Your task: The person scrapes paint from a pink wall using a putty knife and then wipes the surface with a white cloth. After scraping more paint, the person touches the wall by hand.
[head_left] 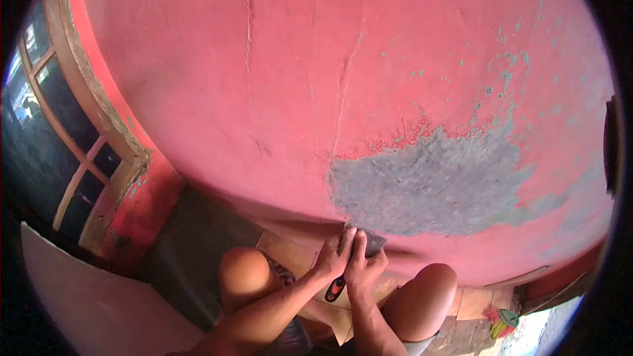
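Both my hands are on a scraper, its wide dark blade (374, 242) up against the wall at the lower edge of a bare grey patch (428, 184). The scraper's black handle (335, 289) with orange-red trim sticks out below, between my wrists. My left hand (333, 257) is closed at the left side of the tool, fingers pointing toward the wall. My right hand (362, 265) grips it from the right, with a digit stretched along the blade. Part of the handle is hidden under my hands. Around the patch, the pink-red wall (290, 86) has cracks and flaking paint.
My bent knees (245, 275) flank my arms above a tiled floor (475, 303). To the left are a wood-framed window (79, 151), a dark mat-like surface (191, 244) and a pale panel (99, 303). Colourful leaf-like items (504, 322) lie at lower right.
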The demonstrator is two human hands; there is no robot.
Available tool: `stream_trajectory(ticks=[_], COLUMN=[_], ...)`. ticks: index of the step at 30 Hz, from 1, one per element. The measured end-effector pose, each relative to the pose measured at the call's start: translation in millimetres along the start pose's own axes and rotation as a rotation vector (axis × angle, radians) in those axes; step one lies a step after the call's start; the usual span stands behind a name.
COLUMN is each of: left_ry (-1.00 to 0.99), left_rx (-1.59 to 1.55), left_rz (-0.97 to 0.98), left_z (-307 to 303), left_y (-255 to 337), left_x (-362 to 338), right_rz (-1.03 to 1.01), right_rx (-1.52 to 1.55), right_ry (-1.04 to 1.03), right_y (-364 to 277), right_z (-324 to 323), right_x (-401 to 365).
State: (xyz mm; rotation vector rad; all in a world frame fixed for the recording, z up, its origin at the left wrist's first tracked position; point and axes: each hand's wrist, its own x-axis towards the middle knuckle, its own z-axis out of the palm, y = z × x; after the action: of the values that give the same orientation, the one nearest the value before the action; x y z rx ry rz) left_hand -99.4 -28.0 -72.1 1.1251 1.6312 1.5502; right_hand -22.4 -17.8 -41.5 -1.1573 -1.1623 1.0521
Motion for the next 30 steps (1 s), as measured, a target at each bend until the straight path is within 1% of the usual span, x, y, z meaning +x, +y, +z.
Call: stream_trajectory(ticks=[2,3,6,7,8,11,13,15,16,18,19,21,24,25,26,27,29,30], left_ry=[-0.010,0.000,-0.042,-0.039,-0.033,-0.045,-0.049,-0.045,-0.053,-0.073,-0.006,-0.094,-0.063,-0.047,-0.035,-0.032,-0.062,-0.078], left_rx=[-0.019,0.030,-0.005,0.031,0.012,-0.005,-0.020,-0.011,-0.020,-0.030,-0.042,-0.004,0.018,0.013,0.012,0.032,0.027,0.022], left_rz=[-0.051,0.039,-0.049,-0.049,-0.047,-0.049,-0.008,0.007,-0.016,-0.052,0.030,-0.036,-0.036,-0.034,-0.033,-0.049,-0.070,-0.090], left_z=[-2.5,-4.0,-4.6,-4.0,-2.1,-6.1,-7.6,-5.0,-3.9,-6.2,-3.5,-11.4,-4.2,-1.9,-0.8,-1.4,-7.6,-9.9], left_y=[8.7,9.3,11.1,4.6,3.6,10.7,13.3,7.9,7.1,11.0,16.7,29.3,6.1,-1.4,-7.2,-4.7,24.5,33.1], left_x=[-1.1,3.0,5.1,3.9,2.8,1.5,8.1,5.0,4.3,1.5,1.2,9.7,5.0,2.5,0.0,0.7,3.5,4.2], right_rz=[-0.015,-0.040,-0.026,-0.018,-0.073,-0.055,-0.053,-0.016,-0.016,-0.062,-0.065,-0.042,-0.030,-0.048,-0.057,-0.065,-0.084,-0.071], right_rx=[0.022,0.075,0.082,-0.015,-0.108,-0.005,0.071,-0.044,-0.094,-0.009,0.045,0.110,-0.067,-0.096,-0.043,0.016,0.110,0.107], right_ry=[0.000,0.037,0.001,-0.002,0.032,0.031,0.039,0.021,0.006,0.039,0.041,0.030,-0.026,0.006,0.013,0.022,0.051,0.024], right_y=[0.8,-8.7,-5.4,4.5,4.2,-9.2,-12.2,-0.9,-0.9,-9.1,-12.2,-19.2,-11.3,-6.2,-7.6,-9.6,-6.6,-5.8], right_z=[1.1,4.9,3.8,0.6,2.4,6.7,8.4,1.8,1.0,5.3,6.9,7.0,-0.9,0.8,1.3,3.5,8.4,8.2], right_x=[-0.1,0.5,5.6,4.2,1.2,0.9,4.8,0.0,2.4,0.0,1.7,4.8,2.6,-0.5,-1.5,-1.8,3.5,7.0])
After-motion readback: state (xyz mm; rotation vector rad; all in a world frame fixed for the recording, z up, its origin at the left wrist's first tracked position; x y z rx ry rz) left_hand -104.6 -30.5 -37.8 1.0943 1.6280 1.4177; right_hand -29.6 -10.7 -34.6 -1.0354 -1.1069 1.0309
